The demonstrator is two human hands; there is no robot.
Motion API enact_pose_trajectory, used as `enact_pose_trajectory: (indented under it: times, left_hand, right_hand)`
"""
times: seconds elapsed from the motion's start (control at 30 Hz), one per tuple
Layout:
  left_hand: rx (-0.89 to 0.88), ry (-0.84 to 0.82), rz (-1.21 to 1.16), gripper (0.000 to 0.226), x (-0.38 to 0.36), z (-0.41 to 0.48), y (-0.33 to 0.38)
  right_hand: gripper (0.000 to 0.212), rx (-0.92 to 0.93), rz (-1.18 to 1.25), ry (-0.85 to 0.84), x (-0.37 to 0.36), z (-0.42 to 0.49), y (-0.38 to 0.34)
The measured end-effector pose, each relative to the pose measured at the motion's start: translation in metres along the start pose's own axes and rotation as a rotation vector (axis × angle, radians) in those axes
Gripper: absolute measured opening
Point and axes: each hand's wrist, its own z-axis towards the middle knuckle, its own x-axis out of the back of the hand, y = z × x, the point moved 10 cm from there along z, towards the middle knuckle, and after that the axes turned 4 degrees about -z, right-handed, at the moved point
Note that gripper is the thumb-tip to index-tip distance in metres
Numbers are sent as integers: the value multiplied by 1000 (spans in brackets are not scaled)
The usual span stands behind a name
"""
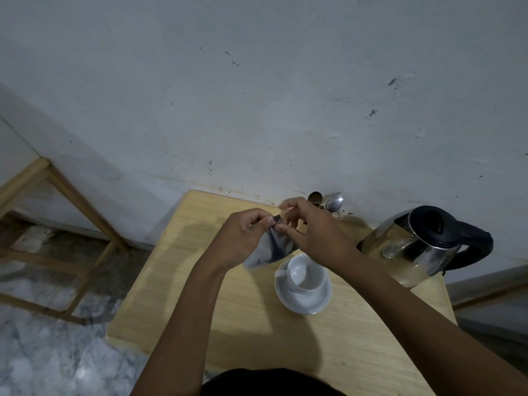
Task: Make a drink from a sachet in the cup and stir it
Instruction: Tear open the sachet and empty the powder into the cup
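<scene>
A silvery grey sachet hangs above the table, held at its top edge by both hands. My left hand pinches the top left corner. My right hand pinches the top right beside it, fingers close together. Just below and to the right of the sachet stands a white cup on a white saucer. The cup looks empty. Two metal spoons lie at the table's far edge by the wall, partly hidden behind my right hand.
A steel electric kettle with a black lid and handle stands at the right of the wooden table. A grey wall rises right behind the table. A wooden frame stands on the marble floor to the left.
</scene>
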Motion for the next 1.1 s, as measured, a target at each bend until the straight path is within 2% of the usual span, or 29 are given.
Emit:
enact_pose_trajectory:
  times: [0.13, 0.27, 0.33, 0.47, 0.53, 0.67, 0.8, 0.9, 1.0, 1.1]
  left_hand:
    - [-25, 5, 22, 20, 1, 1, 5]
    - [-16, 28, -21, 20, -1, 3, 3]
    - [-3, 28, -74, 20, -3, 3, 2]
    - [33, 28, -125, 21, -5, 1, -1]
    - [74, 31, -128, 21, -7, 0, -4]
    - [156, -43, -178, 23, -15, -3, -15]
    - [106, 1, -181, 24, -9, -5, -10]
    - [99, 28, -246, 24, -9, -6, -9]
    - [134, 29, -318, 24, -12, -8, -14]
    - [180, 17, -366, 24, -14, -9, -23]
  right_hand:
    - [7, 67, -88, 66, 3, 1, -4]
    - [9, 245, -120, 174, 6, -6, -19]
    - [19, 340, -183, 218, 6, -10, -28]
    - [23, 438, -256, 257, 5, -12, -29]
    - [18, 429, -243, 254, 5, -11, -24]
    - [9, 232, -148, 229, 8, -6, -9]
    - [4, 180, -49, 249, 12, -3, -6]
    - [3, 214, -58, 263, 10, -4, -10]
    - [14, 326, -153, 342, 10, -9, -22]
    - [22, 353, -162, 377, 10, -11, -23]
